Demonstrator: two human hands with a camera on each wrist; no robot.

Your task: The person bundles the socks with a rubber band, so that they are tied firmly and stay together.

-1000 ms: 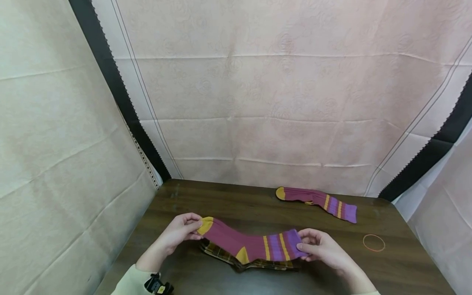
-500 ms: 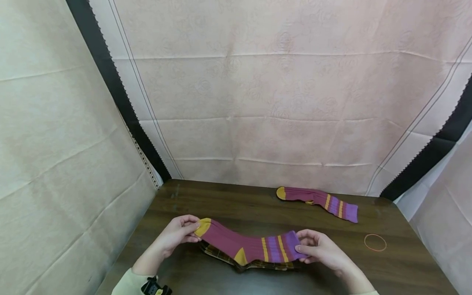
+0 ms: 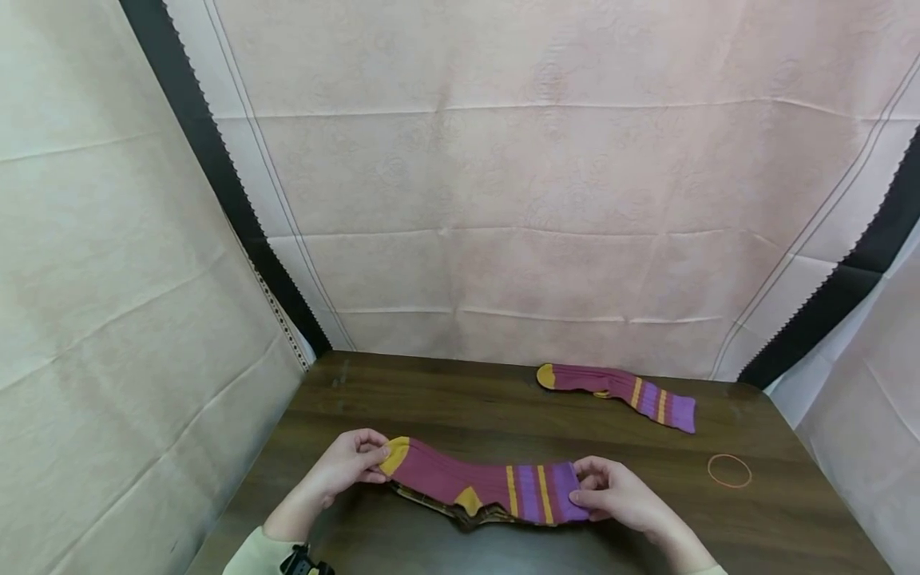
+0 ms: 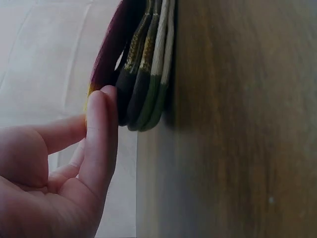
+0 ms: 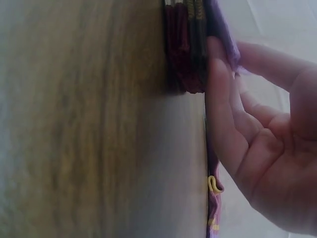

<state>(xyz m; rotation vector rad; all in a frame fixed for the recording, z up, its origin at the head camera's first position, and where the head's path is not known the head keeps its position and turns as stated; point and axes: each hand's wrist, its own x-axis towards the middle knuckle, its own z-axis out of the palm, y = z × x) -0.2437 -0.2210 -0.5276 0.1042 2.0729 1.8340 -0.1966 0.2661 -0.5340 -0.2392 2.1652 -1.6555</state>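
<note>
Tabletop [image 3: 424, 395] — a lane was left between the held sock [image 3: 449, 473] and the far sock [image 3: 611, 385]. Beneath the former, passage was blocked by a layered stack [image 4: 143, 82] — rightward, a thin flat ring [image 3: 731, 487] was met.

In the head view we find soft, diffuse light on the cloth [image 3: 460, 184] and a greyish sheen on the near part of the table [image 3: 424, 551]. Both wrist views look dim to us, the table's grain blurred.

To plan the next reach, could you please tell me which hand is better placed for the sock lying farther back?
Probably the right hand: it pinches the purple cuff, nearer the far sock; the left hand, at the yellow toe, sits farther away.
</note>
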